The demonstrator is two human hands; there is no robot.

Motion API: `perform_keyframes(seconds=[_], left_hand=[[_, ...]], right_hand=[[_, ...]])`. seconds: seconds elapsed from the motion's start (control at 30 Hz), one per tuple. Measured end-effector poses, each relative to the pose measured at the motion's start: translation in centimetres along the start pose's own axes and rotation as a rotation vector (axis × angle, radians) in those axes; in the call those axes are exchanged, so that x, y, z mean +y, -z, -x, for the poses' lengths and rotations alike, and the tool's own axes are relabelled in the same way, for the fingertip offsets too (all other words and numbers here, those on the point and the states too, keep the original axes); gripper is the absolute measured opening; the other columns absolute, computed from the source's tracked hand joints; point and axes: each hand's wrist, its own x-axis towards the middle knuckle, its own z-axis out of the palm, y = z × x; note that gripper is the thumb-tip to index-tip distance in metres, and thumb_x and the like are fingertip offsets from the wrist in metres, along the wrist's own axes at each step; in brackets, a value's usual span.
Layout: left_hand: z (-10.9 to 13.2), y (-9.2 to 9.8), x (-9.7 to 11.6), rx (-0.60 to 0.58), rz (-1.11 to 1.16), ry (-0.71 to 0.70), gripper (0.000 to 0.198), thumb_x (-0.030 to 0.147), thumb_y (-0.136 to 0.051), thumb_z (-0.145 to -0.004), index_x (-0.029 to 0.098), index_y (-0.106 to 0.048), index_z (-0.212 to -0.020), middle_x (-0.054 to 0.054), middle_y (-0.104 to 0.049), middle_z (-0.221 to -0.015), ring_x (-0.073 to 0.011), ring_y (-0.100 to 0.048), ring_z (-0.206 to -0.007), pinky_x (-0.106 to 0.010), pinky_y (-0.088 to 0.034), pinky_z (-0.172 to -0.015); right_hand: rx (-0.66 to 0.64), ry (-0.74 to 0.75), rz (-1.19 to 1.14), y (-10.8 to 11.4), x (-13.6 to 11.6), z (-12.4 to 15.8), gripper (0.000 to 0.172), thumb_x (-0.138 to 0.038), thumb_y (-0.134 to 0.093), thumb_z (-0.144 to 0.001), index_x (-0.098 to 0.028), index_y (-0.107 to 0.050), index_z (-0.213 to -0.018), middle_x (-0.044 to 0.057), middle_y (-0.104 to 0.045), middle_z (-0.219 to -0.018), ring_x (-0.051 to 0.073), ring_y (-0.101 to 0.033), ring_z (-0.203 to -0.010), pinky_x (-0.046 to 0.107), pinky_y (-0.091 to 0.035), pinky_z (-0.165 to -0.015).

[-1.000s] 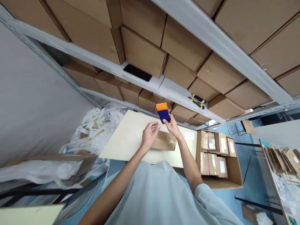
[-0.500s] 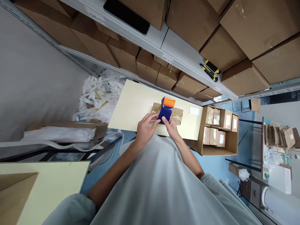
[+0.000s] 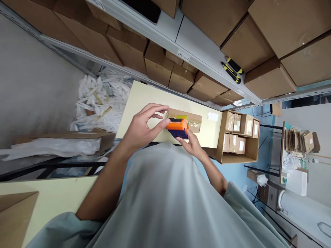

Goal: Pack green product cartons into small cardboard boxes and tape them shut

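Note:
A small blue box with an orange top is held between both hands above the pale yellow table. My left hand pinches its orange end with thumb and fingers. My right hand supports it from below and behind, fingers closed on it. Behind the box, a flat taped cardboard parcel lies on the table.
An open carton with several small taped packages stands right of the table. Metal shelves above hold brown cartons, a black phone and yellow-black utility knives. White paper scraps pile up left of the table.
The blue-orange box came down from shelf height toward my chest and tipped, orange end now facing me. My left hand joined the right on it. The view tilted downward.

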Motion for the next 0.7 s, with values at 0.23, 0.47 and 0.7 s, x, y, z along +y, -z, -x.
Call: perform_keyframes(seconds=[0.23,0.47,0.7], left_hand=[[-1.5,2.2,1.9,-0.17,0.037,0.036,0.03,0.054,-0.082,-0.096,0.027,-0.087,-0.108,-0.008,-0.08,-0.111,-0.0287,-0.075,-0.107,-0.044,-0.071,-0.099],[-2.0,3.0,1.9,-0.278,0.037,0.0,0.029,0.057,-0.08,-0.098,0.03,-0.089,-0.101,-0.007,-0.08,-0.101,-0.0296,-0.076,-0.103,-0.047,-0.07,-0.101],[-1.7,3.7,1.8,-0.297,0.027,-0.033,0.023,0.052,-0.077,-0.101,0.032,-0.088,-0.104,-0.006,-0.08,-0.103,-0.031,-0.077,-0.108,-0.05,-0.066,-0.112]], right_hand=[[-0.031,0.101,0.205,1.4,-1.1,0.6,0.038,-0.058,-0.071,-0.115,-0.024,-0.074,-0.129,0.016,-0.082,-0.123,0.034,-0.076,-0.119,0.049,-0.063,-0.111],[-0.032,0.13,0.3,2.2,-2.1,0.7,0.038,-0.058,-0.07,-0.115,-0.025,-0.074,-0.134,0.017,-0.083,-0.127,0.037,-0.076,-0.128,0.058,-0.061,-0.119],[-0.004,0.167,0.364,2.4,-3.5,0.8,0.037,-0.057,-0.064,-0.118,-0.024,-0.074,-0.133,0.018,-0.083,-0.131,0.036,-0.077,-0.126,0.061,-0.061,-0.12]])
